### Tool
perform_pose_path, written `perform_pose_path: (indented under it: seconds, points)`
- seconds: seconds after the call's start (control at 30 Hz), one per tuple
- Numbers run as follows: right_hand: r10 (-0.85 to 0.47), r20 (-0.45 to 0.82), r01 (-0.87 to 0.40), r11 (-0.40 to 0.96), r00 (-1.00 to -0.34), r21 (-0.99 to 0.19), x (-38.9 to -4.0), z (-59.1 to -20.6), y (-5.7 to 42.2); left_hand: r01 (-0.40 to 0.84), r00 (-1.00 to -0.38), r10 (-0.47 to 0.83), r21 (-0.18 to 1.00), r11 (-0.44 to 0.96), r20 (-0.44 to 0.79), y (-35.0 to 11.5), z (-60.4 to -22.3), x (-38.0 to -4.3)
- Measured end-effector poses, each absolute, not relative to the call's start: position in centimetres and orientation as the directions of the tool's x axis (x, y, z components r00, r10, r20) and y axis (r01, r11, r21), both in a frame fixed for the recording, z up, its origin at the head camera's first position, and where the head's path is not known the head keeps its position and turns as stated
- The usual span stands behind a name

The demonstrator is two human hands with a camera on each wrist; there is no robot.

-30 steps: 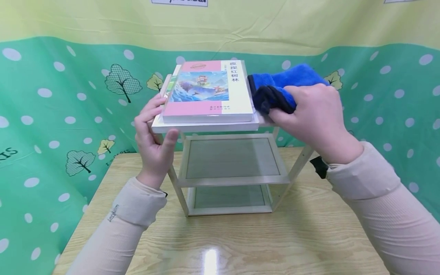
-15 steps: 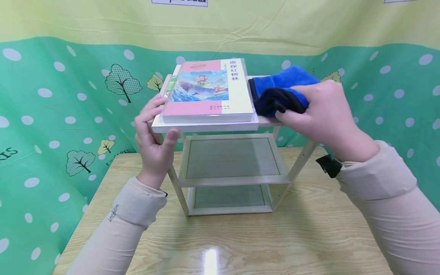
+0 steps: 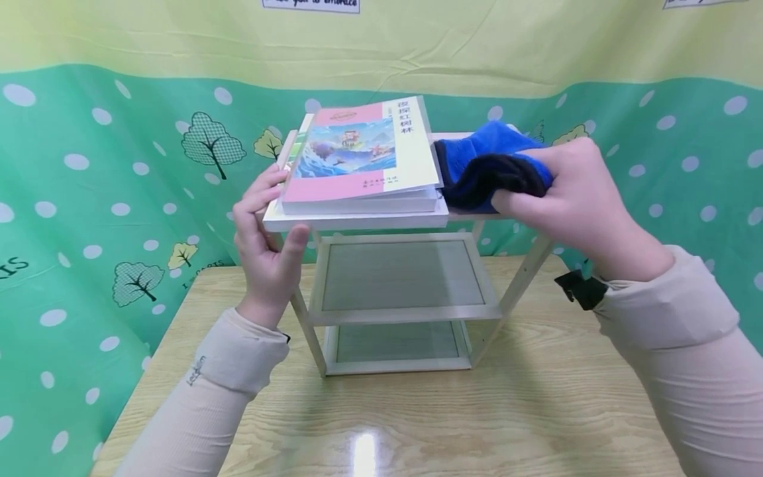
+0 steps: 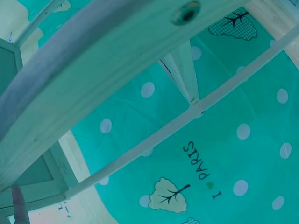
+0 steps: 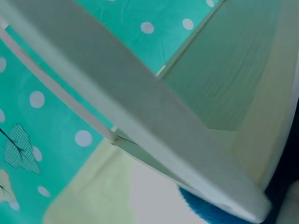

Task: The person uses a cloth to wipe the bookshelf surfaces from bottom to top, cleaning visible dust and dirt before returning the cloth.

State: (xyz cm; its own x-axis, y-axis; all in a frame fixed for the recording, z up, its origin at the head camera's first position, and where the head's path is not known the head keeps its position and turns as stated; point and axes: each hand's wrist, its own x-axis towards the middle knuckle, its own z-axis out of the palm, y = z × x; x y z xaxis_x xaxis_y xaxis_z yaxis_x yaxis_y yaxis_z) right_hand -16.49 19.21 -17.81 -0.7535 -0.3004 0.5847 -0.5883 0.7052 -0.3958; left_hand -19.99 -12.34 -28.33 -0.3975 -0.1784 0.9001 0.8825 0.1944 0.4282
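Blue plush cloth on a three-tier wooden shelf. The paperback (image 3: 348, 152), uppermost in the stack, bears the vertical title 夜探红树林; the smaller print at its foot is too fine to read. A label (image 3: 311, 5) on the backdrop curtain (image 3: 89, 199) shows the words "you to embrace", and the left wrist view shows "I PARIS" with a heart printed on the curtain; lettering on the left sleeve (image 3: 238, 358) is illegible. The cloth (image 3: 495, 142) lies on the right part of the shelf's top tier, just beside the books — its long axis roughly crosswise, its black-bordered opening facing the near side. The right hand (image 3: 572, 179) pinches its right end, thumb below. The left hand (image 3: 268, 245) grips the left front corner of the shelf (image 3: 405, 313), thumb in front, fingers along the books' side. The paperback's long axis runs away from the person — title upright to them, cover raised at the right edge — above a wider white book (image 3: 357, 222).
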Motion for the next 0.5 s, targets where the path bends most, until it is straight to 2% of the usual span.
perform_pose_path:
  seconds: [0.2,0.5]
  points:
    - [-0.262,0.467,-0.433,0.847,-0.845,-0.309,-16.3,-17.0,18.1,0.884,-0.399,-0.170,0.427,0.190,0.901,-12.4,-28.2,-20.0]
    - [-0.265,0.289,-0.330,0.922,-0.920,-0.203,-17.1,-16.0,16.7,0.877,-0.410,-0.160,0.437,0.203,0.898,-12.6,-28.3,-19.7]
